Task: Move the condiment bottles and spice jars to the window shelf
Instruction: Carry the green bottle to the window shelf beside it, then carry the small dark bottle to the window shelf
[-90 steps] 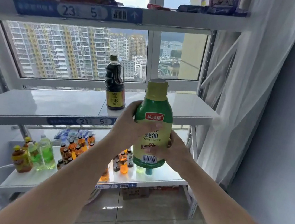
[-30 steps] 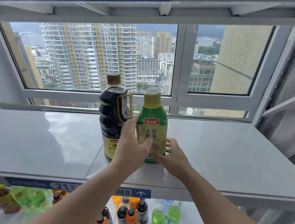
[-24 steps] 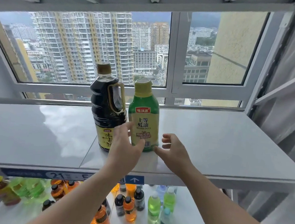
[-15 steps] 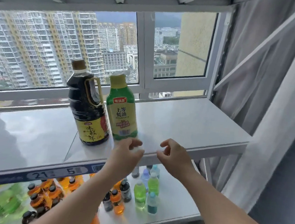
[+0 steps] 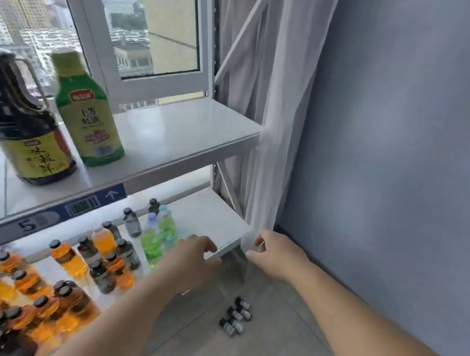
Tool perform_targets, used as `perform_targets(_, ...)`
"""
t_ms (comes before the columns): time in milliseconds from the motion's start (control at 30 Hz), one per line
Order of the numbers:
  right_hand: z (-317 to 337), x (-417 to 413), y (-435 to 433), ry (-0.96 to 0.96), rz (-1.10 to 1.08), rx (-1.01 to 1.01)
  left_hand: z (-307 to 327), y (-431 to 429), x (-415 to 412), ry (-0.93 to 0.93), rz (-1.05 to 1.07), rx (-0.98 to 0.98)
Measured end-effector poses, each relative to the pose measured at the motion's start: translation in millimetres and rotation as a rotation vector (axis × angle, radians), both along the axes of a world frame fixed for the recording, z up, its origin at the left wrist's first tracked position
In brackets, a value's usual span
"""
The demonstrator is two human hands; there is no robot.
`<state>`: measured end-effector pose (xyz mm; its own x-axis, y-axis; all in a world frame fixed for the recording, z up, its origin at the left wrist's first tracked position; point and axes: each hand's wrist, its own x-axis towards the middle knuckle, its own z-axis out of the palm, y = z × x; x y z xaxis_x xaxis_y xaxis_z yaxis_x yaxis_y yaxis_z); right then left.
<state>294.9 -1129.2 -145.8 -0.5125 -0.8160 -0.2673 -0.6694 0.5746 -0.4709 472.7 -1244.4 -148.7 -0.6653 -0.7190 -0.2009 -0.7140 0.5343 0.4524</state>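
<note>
Both hands [image 5: 189, 257] [image 5: 277, 256] have dropped below the shelved green bottle [image 5: 89, 108].

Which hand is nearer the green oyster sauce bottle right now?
Left. The left hand is below and right of the green oyster sauce bottle, at the lower shelf's corner; the right hand is farther right, beside the curtain.

Left forearm [image 5: 124, 311]: bare, extended forward.
Right forearm [image 5: 358, 317]: bare, extended forward.
Left hand [image 5: 189, 257]: back up, fingers loosely curled, holding nothing.
Right hand [image 5: 277, 256]: back up, fingers loosely curled, holding nothing.
The 2 hands: near each other, apart.
</note>
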Motion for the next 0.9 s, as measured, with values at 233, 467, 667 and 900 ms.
perform_targets(233,-16.3,-26.6,149.7,-0.007,-0.275,0.003,-6.8,103.8,-59.2,-0.074,-0.226,0.112)
perform_targets(467,-49.5,-50.3,347.2,-0.025,-0.529,0.087,-52.2,258.1,-130.3,-0.141,-0.466,0.184)
perform_targets(667,-73.8,-47.1,538.1,-0.094,-0.777,0.136,-71.9,424.3,-176.6,-0.227,-0.686,0.195)
perform_targets(900,-85.4,-37.4,698.7,-0.136,-0.976,0.131,-87.0,583.4,-216.6,-0.244,-0.887,0.238)
